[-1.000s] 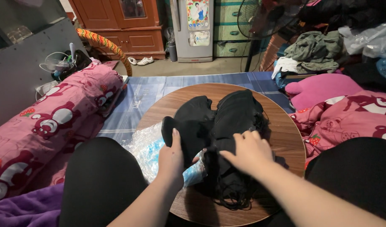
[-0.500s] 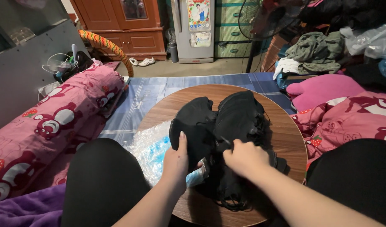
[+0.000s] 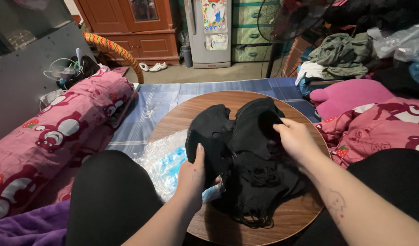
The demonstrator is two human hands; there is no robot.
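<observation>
A heap of black face masks [image 3: 246,150] lies on the round wooden tabletop [image 3: 182,114], between the person's 2 knees. The left hand [image 3: 193,175] rests on the near left side of the heap, thumb pointing up against 1 mask, its grip pinched on that mask's edge as far as can be seen. The right hand [image 3: 296,139] comes in from the right, palm down, fingers curled together on the far mask at the top right of the pile.

The main risk looks to be the ear loops [image 3: 257,214]: they lie tangled at the near edge of the heap, so lifting 1 mask could drag several others along or pull the bundle toward the near rim of the tabletop and off it. The masks are soft and stacked loosely, so a light pinch may slip, or take 2 at once. A crinkled clear plastic bag with blue inside [image 3: 166,161] sits just left of the heap, partly under the left hand and over the tabletop's edge; a nudge from the wrist could slide it to the floor.

Both forearms reach forward from the near edge, the left nearly straight, the right angled inward with the wrist bent down. A pink printed bolster [image 3: 59,127] lies at the left.
</observation>
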